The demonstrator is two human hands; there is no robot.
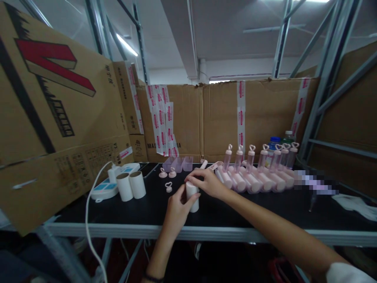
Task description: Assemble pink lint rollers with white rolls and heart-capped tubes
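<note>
White smooth cylinder (193, 203) is being gripped upright by left hand (177, 202) near front edge of flat black tabletop (141, 214); its top is being covered by right hand (208, 183), fingers bent, grip unclear.

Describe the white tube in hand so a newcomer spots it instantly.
Start at the black shelf before the cardboard wall and look to the shelf's front middle. There, between the two white tubes at left and the pink tubes at right, is one upright white tube. Unlike that pair, it is held: left hand on its side, right hand at its top.
</note>
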